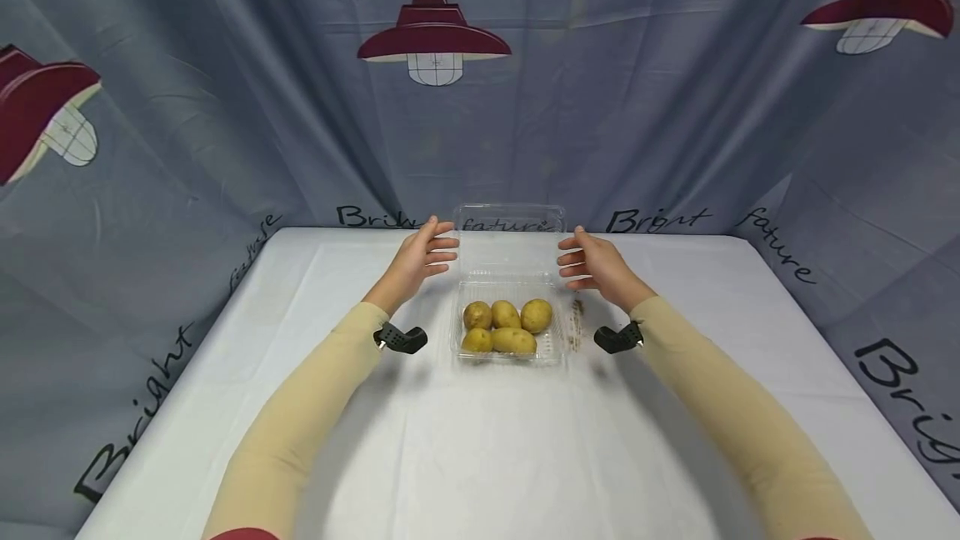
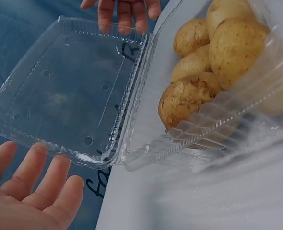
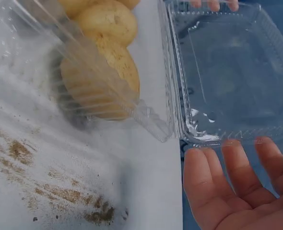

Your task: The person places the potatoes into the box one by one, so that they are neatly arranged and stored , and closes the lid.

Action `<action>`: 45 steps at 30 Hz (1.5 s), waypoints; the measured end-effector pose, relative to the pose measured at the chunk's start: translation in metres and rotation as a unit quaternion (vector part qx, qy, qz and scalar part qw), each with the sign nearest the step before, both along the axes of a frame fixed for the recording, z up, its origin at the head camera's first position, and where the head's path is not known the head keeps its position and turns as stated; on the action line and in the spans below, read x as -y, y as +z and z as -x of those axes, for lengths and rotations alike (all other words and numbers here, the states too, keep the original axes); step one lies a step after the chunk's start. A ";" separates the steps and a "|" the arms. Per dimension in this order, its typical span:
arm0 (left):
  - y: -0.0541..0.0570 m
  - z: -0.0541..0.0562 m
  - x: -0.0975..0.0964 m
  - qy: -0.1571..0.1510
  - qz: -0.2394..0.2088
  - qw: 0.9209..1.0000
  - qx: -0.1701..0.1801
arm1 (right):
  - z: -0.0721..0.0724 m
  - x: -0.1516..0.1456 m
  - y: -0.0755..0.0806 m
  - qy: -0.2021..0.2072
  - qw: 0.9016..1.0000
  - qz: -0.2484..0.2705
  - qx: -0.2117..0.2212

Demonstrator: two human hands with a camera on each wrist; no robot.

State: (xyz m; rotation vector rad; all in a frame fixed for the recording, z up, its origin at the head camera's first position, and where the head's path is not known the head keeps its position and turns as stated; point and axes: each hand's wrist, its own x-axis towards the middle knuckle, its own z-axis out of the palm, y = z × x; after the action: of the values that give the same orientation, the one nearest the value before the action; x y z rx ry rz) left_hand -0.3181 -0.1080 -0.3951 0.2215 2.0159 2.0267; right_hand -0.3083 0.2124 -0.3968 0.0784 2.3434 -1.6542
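Note:
A clear plastic clamshell box [image 1: 555, 350] stands on the table with its lid [image 1: 512, 255] raised at the back. Several potatoes [image 1: 506, 315] lie in its base. My left hand [image 1: 416, 263] is held beside the lid's left edge, its fingers extended and spread. On the opposite side, my right hand [image 1: 602, 267] mirrors it, fingers pointing inward at the lid's right edge. Each wrist view puts the fingertips [image 2: 60, 165] right at the lid's rim; whether they touch it I cannot tell. Neither hand grips anything.
Brown dirt [image 3: 60, 191] is smeared on the white tablecloth [image 1: 480, 448] just right of the box. A grey-blue curtain [image 1: 555, 123] printed with red lamps hangs behind the table and along both sides.

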 end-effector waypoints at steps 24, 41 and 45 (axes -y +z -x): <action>0.016 -0.048 0.010 -0.046 0.130 0.987 -0.078 | -0.043 -0.005 0.011 0.030 0.999 -0.008 -0.034; -0.005 -0.077 0.014 -0.064 0.210 0.965 -0.141 | -0.066 -0.002 0.004 0.063 0.994 -0.057 -0.067; -0.014 -0.084 0.016 -0.063 0.216 0.962 -0.157 | -0.072 0.000 0.001 0.067 0.993 -0.071 -0.066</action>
State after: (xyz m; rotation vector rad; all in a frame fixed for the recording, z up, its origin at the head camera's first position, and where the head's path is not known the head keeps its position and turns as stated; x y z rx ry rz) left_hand -0.2338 -0.1240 -0.4094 0.5915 2.5022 1.4996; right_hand -0.2366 0.2125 -0.3956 -0.1624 2.5005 -1.4702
